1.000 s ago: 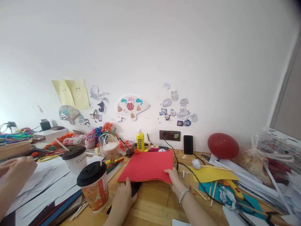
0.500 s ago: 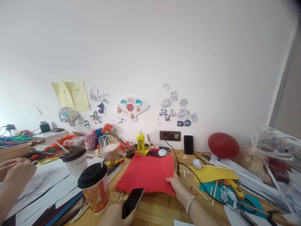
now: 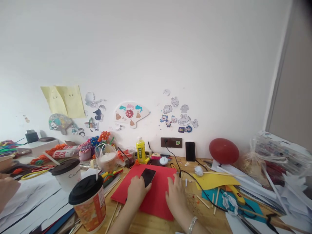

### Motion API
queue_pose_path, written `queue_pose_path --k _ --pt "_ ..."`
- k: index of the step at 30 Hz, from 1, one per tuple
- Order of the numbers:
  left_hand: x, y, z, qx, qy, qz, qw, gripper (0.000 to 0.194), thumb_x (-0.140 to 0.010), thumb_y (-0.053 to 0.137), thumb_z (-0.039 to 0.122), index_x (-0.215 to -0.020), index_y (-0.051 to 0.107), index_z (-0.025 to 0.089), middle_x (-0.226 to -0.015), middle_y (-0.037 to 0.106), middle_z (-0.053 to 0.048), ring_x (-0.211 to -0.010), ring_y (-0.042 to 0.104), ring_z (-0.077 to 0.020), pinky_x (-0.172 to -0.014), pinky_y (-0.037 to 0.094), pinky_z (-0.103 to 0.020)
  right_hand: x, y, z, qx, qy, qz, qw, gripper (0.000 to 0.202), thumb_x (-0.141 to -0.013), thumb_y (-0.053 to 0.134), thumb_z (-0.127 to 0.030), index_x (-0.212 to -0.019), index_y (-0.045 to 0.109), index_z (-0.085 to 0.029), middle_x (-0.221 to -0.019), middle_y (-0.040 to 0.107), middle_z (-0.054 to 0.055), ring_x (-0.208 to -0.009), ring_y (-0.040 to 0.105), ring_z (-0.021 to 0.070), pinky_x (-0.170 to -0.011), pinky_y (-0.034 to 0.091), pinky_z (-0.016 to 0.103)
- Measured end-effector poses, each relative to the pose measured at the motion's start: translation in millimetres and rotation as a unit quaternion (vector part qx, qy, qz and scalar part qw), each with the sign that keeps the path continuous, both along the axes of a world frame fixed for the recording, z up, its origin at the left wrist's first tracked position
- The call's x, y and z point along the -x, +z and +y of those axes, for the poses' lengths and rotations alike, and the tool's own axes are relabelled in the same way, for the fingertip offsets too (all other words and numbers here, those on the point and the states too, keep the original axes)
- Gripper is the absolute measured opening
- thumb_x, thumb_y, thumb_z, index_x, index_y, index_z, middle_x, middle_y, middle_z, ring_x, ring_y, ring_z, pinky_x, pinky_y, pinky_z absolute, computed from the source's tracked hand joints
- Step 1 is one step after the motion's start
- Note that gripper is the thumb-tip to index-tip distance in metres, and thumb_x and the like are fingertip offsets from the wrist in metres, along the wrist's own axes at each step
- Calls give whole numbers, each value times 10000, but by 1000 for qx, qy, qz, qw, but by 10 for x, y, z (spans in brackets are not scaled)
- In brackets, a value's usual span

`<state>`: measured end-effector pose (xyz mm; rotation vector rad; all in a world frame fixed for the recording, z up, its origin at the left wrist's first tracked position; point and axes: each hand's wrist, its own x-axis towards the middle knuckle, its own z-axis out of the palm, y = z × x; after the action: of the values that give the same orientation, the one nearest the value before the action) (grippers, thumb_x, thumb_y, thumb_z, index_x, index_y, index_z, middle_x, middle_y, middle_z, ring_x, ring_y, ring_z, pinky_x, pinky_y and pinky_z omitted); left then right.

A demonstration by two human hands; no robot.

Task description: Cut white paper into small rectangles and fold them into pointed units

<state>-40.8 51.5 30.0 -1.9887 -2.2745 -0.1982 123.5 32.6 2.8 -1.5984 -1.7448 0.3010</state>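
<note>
A stack of red paper [image 3: 156, 203] lies on the wooden table in front of me. My left hand [image 3: 136, 190] is closed around a black smartphone [image 3: 148, 176], held over the paper's middle with its dark screen up. Whether the phone touches the paper I cannot tell. Over the right edge of the red paper is my right hand [image 3: 175, 195], fingers spread and holding nothing, with a bracelet [image 3: 192, 224] on the wrist. Left of the paper stands a lidded paper cup [image 3: 90, 208] with an orange print.
Another person's hand [image 3: 8, 190] is at the far left, by white papers [image 3: 31, 198]. A white lidded cup [image 3: 69, 175], yellow bottle [image 3: 140, 151], second phone [image 3: 190, 151], red balloon [image 3: 223, 151] and yellow glue gun [image 3: 237, 195] surround the work area. A black cable [image 3: 202, 190] runs right.
My left hand has brought the phone up and over the red paper. My right hand has let go of the paper's right edge and opened. The paper sits nearer to me.
</note>
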Motion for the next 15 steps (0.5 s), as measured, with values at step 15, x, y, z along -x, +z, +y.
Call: queue_pose_path --k 15 --pt "-15 -377 110 -16 53 38 998 309 -901 560 350 -1148 552 164 -1140 588 -79 -959 605 -220 -785 521 -413 -1035 -414 -627 -154 38 -215 964 446 -660 527 -47 -1027 679 -250 -1110 666 99 -1036 630 255 -854 512 315"
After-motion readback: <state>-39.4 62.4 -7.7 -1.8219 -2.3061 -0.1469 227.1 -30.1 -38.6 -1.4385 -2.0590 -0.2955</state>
